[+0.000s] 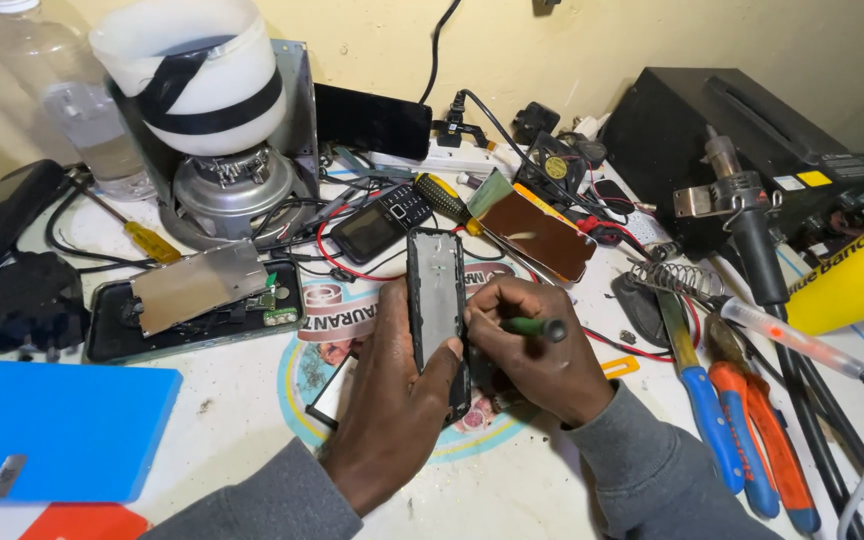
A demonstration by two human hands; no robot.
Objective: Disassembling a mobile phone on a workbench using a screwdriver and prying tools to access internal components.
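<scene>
Landmark: round printed mat [472, 440] at centre of the surface [242, 400].

Phone frame [437, 300], dark, opened, stands over the mat. Long axis runs near-to-far, top end pointing away toward the wall, slightly tilted.

Left hand [392, 410] wraps the frame's lower end from the left of the mat, thumb pressed across its inner face; fingers closed around it.

Right hand [532, 345], just right of the frame, pinches a green-handled screwdriver [532, 326]. Handle points right; tip end points left into the frame's lower right edge, tip itself hidden by fingers. Right hand is the nearer to the contact point.

Left of the mat: disassembled phone with metal plate [197, 295]. Right of it: blue-handled pliers [712, 410].
</scene>
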